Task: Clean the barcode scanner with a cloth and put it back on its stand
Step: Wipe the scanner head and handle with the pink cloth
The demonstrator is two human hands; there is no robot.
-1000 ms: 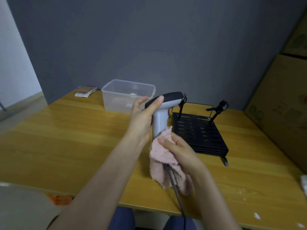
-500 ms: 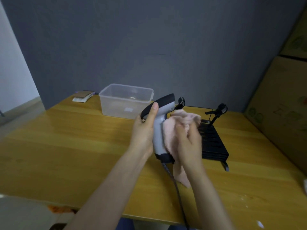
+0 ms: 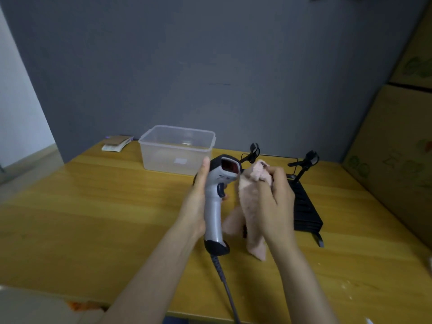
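While the left hand (image 3: 198, 202) grips the smooth grey scanner (image 3: 216, 206), the right hand (image 3: 275, 199) bunches fluffy pink cloth (image 3: 251, 202).

The left hand (image 3: 198, 202) is turning the scanner (image 3: 216, 204) so that its reddish window, hidden half a second ago, is now facing the camera, with the grey handle pointing down and the cable (image 3: 225, 284) trailing from its base. The right hand (image 3: 273, 199) is lifting the pink cloth (image 3: 251, 206) off the handle and is now bunching it just beside the scanner's head, a gap showing between cloth and handle.
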